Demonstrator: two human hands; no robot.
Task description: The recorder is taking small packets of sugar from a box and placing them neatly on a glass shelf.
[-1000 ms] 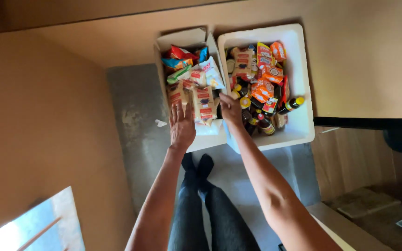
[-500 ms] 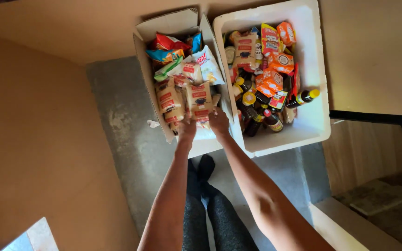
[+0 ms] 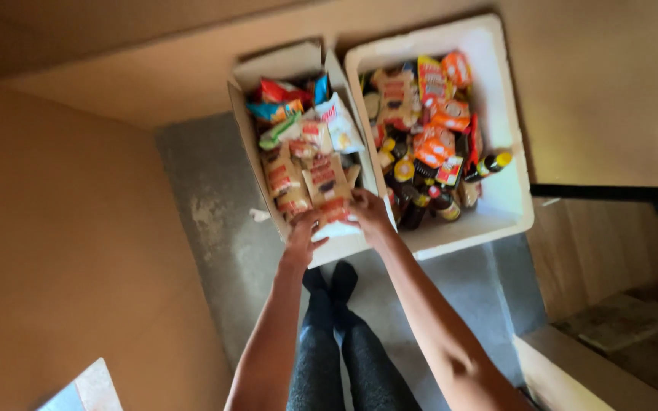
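i see both hands at the near end of the cardboard box (image 3: 247,122), at 12 o'clock from the feet; my left hand (image 3: 304,237) and right hand (image 3: 368,215) are both closed on a snack packet (image 3: 334,214) lying there, the white foam box (image 3: 513,152) of bottles at 3 o'clock beside it

Dim warm light, motion blur (hands worst), shadowed corners

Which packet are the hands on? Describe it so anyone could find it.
Two boxes sit side by side on the floor; take the cardboard box, left of the white foam one. At its near end, both hands grip a tan and red snack packet, the closest to the person.
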